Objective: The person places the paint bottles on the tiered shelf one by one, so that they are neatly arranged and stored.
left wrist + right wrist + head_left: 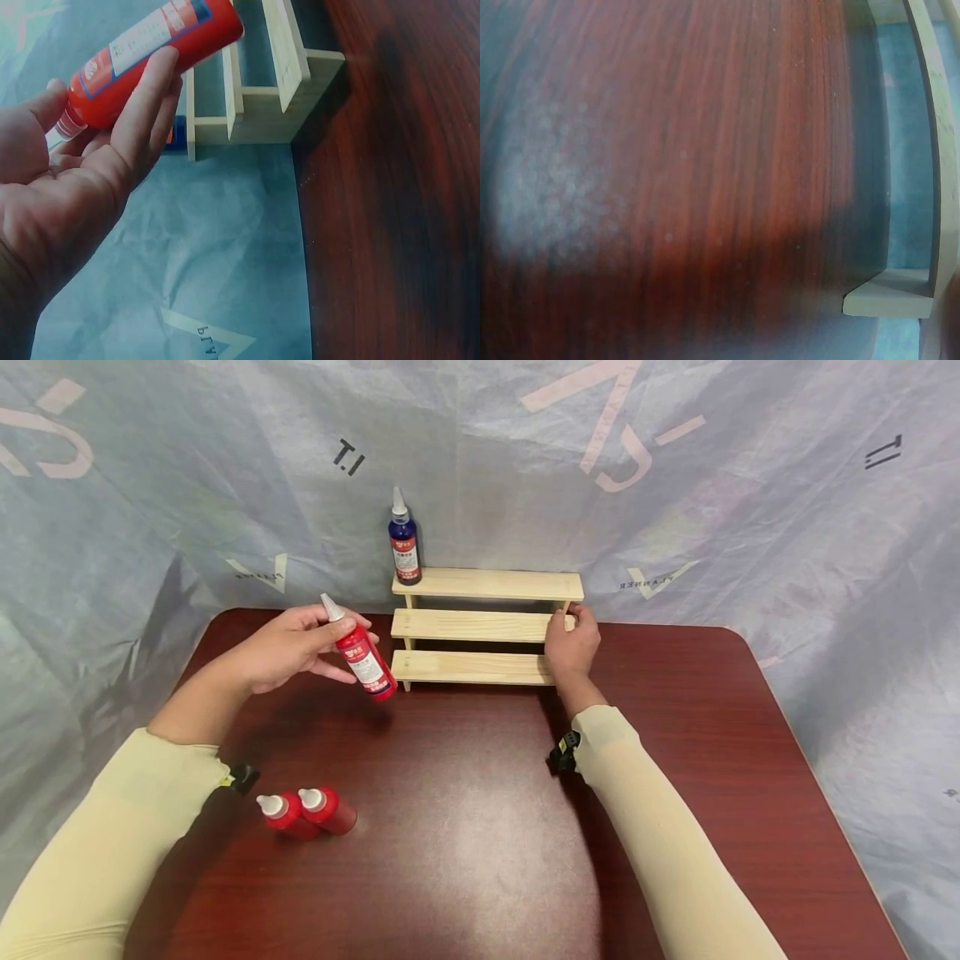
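Red plastic fills the left hand (292, 646), left of the middle of the head view: it pinches a red squeeze bottle (366, 665), with the thumb on the front near the neck and fingers behind. The bottle is off the table (465, 860) and leans. Its long side runs on a slant, with the white tip up to the left and the bottom down to the right. That bottom end is just beside the left end of the lowest board of the three-step wooden shelf (480, 625). It is hard to tell if they touch.

At the shelf's far side, the right hand (572, 642) grips the right end, so the left hand is the nearer one to the left end. On the top board's left end stands a blue bottle (405, 550). Two more red bottles (333, 816) stand upright, side by side, at the lower left.
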`<state>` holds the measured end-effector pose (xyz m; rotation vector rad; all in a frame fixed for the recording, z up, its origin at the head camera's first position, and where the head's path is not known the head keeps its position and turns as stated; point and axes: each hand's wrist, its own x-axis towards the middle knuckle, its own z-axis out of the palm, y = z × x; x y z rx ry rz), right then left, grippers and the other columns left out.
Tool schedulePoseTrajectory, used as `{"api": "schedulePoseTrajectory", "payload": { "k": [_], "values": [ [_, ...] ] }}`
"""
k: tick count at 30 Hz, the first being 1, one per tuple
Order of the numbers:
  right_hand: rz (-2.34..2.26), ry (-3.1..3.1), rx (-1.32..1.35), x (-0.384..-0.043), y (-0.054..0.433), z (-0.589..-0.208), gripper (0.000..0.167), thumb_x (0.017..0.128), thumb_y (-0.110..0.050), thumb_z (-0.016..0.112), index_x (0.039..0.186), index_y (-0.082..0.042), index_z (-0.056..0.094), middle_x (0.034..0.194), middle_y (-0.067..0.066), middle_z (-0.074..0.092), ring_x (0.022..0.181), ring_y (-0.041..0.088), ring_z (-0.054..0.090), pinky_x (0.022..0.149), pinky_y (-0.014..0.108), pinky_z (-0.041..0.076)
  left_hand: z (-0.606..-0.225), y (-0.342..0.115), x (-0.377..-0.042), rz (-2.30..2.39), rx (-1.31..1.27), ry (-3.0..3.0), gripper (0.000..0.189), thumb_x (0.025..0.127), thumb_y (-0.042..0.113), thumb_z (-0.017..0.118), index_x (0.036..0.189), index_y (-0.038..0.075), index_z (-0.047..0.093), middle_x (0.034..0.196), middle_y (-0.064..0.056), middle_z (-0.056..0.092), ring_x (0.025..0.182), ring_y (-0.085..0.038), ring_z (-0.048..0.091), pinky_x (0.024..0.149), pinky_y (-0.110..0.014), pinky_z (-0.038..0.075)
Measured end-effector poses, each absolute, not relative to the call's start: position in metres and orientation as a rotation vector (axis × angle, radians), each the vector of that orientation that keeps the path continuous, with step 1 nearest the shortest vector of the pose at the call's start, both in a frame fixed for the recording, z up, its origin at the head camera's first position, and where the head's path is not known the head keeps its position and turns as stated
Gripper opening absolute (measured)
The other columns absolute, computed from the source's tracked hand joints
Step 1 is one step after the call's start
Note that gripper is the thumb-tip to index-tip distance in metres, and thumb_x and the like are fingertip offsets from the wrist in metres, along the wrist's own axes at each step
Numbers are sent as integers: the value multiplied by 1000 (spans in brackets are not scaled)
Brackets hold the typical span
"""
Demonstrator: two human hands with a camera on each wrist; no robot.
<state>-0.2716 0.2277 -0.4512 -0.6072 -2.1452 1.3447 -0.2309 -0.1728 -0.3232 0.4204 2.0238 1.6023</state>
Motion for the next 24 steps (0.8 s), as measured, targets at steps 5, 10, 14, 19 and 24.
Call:
{"api": "schedulePoseTrajectory", "payload": {
  "k": [5, 10, 14, 19, 24],
  "values": [
    [1339, -2145, -593, -272, 228, -453, 30, 102, -22, 60, 120, -1, 69, 128, 19, 71, 126, 35, 63, 112, 45, 49, -322, -167, -232, 1637, 421, 2019, 31, 111, 24, 55, 135, 6, 63, 129, -1, 73, 113, -14, 73, 90, -50, 65],
    [1339, -2149, -589, -272, 228, -452, 30, 103, -22, 60, 121, 0, 68, 129, 19, 70, 127, 35, 63, 111, 45, 49, -321, -161, -233, 1649, 412, 2031, 37, 111, 25, 55, 139, 2, 60, 139, -11, 69, 113, -14, 73, 90, -47, 65],
    [1353, -2157, -592, -271, 227, -450, 32, 103, -23, 59, 122, 0, 67, 131, 20, 70, 127, 35, 63, 112, 46, 49, -320, -159, -233, 1655, 422, 2034, 37, 111, 24, 55, 140, 2, 60, 141, -10, 68, 113, -14, 73, 90, -45, 65],
    [1368, -2153, -594, -271, 228, -450, 32, 103, -24, 59, 123, -1, 67, 131, 20, 69, 127, 35, 62, 112, 46, 49, -317, -155, -231, 1647, 456, 2055, 38, 110, 20, 57, 142, -1, 59, 147, -14, 65, 114, -15, 72, 93, -45, 64],
    [1356, -2158, -599, -271, 228, -451, 32, 103, -23, 59, 124, 0, 67, 131, 20, 69, 128, 35, 62, 113, 46, 48, -314, -153, -231, 1608, 460, 2090, 38, 106, 9, 62, 142, -4, 60, 146, -18, 63, 113, -16, 73, 92, -39, 65]
  ]
}}
